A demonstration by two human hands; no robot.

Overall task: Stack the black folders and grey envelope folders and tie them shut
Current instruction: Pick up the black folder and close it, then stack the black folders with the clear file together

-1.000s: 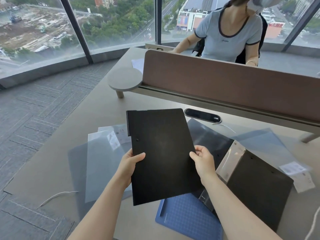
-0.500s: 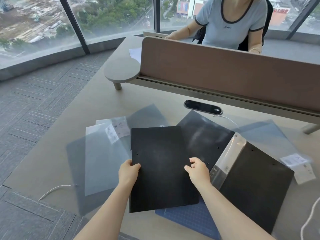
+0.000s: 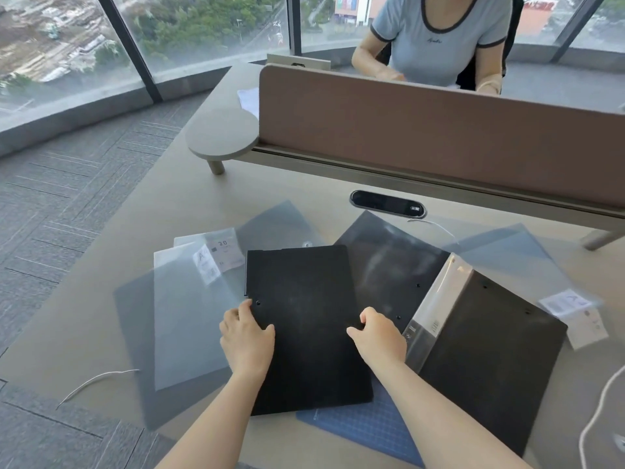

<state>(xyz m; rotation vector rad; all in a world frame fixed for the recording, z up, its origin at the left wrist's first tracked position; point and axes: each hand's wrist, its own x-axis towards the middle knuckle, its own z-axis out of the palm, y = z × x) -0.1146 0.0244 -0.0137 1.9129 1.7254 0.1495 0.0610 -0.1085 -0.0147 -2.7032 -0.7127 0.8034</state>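
Pressing black folder flat on counter, near centre: left hand and right hand clamped on side edges. Looks stiff, light, smooth; take at edges. Grey envelope folders left, floppy.

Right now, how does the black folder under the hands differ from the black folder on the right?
The centre black folder lies closed and flat, square to the viewer; the right black folder lies angled, showing a clear labelled spine. Both hands, left hand and right hand, rest on the centre one; none touches the right one. Both are matt black.
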